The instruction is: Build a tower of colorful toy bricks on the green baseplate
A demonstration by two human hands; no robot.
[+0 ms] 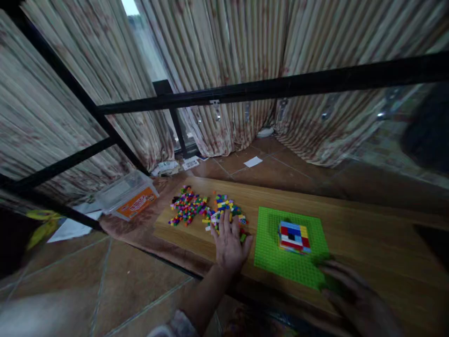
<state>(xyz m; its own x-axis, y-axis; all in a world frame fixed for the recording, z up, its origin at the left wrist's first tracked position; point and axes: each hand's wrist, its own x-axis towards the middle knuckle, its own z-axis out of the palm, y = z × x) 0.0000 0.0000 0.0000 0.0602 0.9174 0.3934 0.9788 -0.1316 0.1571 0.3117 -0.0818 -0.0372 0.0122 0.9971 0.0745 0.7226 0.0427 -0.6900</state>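
On the table [372,229], the left hand [229,245] is outspread over loose bricks [224,205], any hold hidden; by the green plate [271,255], the right hand [354,292] is blurred, grip unclear

Plastic bricks [296,232], studded plastic baseplate [270,252], smooth wooden tabletop [365,234]
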